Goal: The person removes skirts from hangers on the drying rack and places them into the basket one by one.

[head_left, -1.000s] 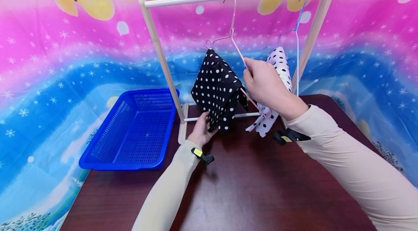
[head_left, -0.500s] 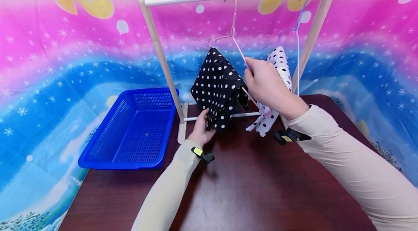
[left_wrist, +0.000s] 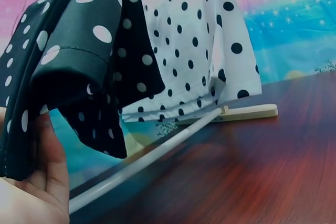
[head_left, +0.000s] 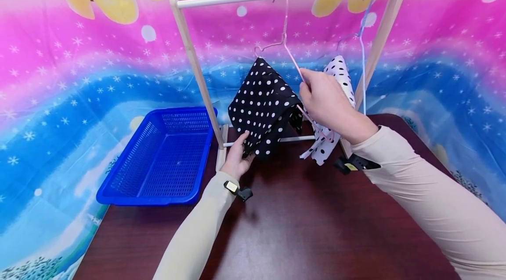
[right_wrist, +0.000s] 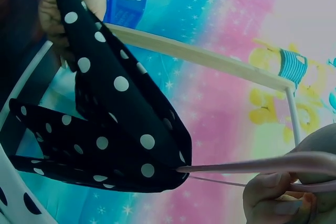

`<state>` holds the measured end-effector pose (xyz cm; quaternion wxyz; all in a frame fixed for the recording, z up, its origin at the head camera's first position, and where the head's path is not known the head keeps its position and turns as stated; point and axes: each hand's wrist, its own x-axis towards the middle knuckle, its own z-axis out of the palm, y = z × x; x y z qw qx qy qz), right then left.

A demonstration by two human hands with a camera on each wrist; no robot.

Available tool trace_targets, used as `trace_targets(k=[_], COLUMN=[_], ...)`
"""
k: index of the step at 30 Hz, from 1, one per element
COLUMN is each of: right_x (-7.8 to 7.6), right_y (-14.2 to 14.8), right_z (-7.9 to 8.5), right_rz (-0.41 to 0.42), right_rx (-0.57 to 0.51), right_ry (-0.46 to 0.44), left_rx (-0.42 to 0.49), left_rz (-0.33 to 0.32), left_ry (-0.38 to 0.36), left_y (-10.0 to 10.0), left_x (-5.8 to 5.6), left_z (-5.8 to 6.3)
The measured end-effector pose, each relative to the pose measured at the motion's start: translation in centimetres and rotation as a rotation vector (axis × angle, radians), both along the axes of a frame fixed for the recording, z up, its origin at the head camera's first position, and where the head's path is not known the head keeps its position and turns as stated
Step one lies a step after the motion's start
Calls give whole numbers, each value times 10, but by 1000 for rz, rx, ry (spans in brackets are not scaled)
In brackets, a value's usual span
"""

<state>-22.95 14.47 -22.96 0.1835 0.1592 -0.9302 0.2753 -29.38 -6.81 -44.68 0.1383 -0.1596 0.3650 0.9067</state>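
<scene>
A pink wire hanger [head_left: 292, 56] hangs by its hook from the rack's top bar. Draped over it is a black garment with white polka dots [head_left: 258, 100], its lower ends dangling. My right hand [head_left: 326, 97] pinches the hanger's near sloping arm; in the right wrist view curled fingers [right_wrist: 270, 195] show against the pink wire [right_wrist: 252, 163]. Low on the garment's left side, my left hand [head_left: 236, 157] holds its bottom edge, thumb in front. In the left wrist view, a hemmed opening of the black cloth [left_wrist: 79, 66] faces the camera, and some left fingers are hidden behind cloth.
The wooden rack [head_left: 193, 64] stands on a dark red table [head_left: 292, 223]. At its right, a white garment with black dots [head_left: 339, 78] hangs on a blue hanger [head_left: 363, 60], close behind my right hand. A blue plastic basket [head_left: 166, 201] sits left of the rack.
My right hand and the pink hanger have shifted slightly right. My left hand has drawn the black garment's lower edge a little left, spreading the cloth wider.
</scene>
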Motion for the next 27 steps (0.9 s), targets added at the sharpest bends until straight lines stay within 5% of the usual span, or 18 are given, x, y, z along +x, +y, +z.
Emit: trace_targets(k=[17,27], right_x=[0,-1], right_y=[6,7], right_z=[-1,-2], right_rz=[-30,-40], right_rx=[23,16], right_ry=[-4,-4], left_rx=[-58,-112], left_rz=[100,93], left_ry=[47,86], left_y=[-8,-15], left_x=[10,15], left_z=[26,45])
